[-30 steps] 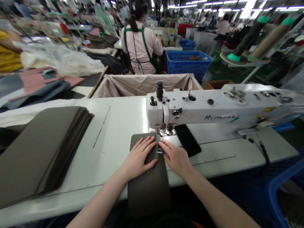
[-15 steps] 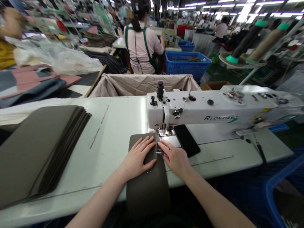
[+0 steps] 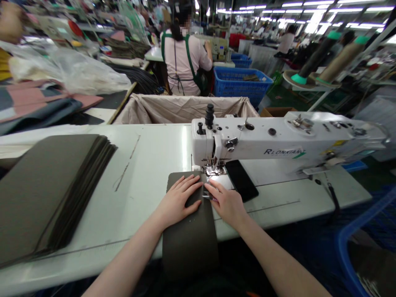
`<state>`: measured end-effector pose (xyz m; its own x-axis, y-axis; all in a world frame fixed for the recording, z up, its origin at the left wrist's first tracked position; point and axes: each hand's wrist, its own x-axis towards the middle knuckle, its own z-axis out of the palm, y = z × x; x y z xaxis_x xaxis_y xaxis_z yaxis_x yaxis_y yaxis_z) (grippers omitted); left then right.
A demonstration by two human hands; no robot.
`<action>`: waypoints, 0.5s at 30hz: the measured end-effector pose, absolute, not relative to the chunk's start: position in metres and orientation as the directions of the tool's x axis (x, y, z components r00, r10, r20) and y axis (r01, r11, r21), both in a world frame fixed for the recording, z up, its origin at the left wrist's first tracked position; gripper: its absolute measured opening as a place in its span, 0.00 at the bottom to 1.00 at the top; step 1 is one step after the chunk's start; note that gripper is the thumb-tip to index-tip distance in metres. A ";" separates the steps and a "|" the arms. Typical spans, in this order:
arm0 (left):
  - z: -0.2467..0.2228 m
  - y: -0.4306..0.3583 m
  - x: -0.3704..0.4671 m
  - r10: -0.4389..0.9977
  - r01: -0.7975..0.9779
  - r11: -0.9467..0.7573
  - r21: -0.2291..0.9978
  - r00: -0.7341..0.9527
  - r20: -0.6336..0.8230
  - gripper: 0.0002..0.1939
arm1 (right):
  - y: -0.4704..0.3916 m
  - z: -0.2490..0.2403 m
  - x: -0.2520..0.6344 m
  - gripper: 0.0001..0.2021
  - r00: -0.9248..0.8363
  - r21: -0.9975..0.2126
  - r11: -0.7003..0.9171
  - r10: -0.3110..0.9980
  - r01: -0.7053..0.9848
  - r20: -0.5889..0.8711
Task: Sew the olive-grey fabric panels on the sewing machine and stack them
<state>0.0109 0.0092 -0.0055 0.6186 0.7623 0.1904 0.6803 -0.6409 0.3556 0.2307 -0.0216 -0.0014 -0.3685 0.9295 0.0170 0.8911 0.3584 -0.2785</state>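
Observation:
A dark olive fabric panel (image 3: 190,243) lies on the table in front of the sewing machine (image 3: 244,138), its near end hanging over the table edge. My left hand (image 3: 177,202) rests flat on the panel with its fingers spread. Beside the panel's right edge, my right hand (image 3: 227,203) is curled around small thread snips (image 3: 206,196), whose metal tips point left. Its fingertips are close to the panel's edge, just below the presser foot (image 3: 213,170). The grip of the snips is mostly hidden by the fingers.
A black phone (image 3: 241,180) lies right of the needle area. On the left is a stack of olive panels (image 3: 46,177). Behind the table stands a cloth-lined bin (image 3: 185,108); a blue basket (image 3: 343,247) is at lower right. A co-worker (image 3: 182,62) sits ahead.
The camera view has shifted slightly. Both hands keep nearly the same pose at the panel, and the snips stay in my right hand.

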 end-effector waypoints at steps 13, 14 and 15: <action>0.000 0.011 0.005 0.790 0.692 -0.607 0.390 0.580 0.201 0.21 | -0.023 -0.003 0.230 0.23 -0.360 -0.265 0.356 0.932 0.896 0.034; 0.000 0.011 0.005 0.790 0.692 -0.607 0.392 0.579 0.201 0.21 | -0.023 -0.003 0.231 0.23 -0.361 -0.266 0.357 0.932 0.896 0.034; 0.000 0.010 0.005 0.790 0.691 -0.606 0.394 0.579 0.200 0.21 | -0.023 -0.003 0.231 0.23 -0.362 -0.265 0.359 0.931 0.895 0.037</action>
<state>0.0053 0.0105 0.0001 0.5789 0.7904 0.2004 0.6908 -0.6060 0.3943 0.2307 -0.0227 -0.0033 -0.3623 0.9313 0.0366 0.8951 0.3587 -0.2647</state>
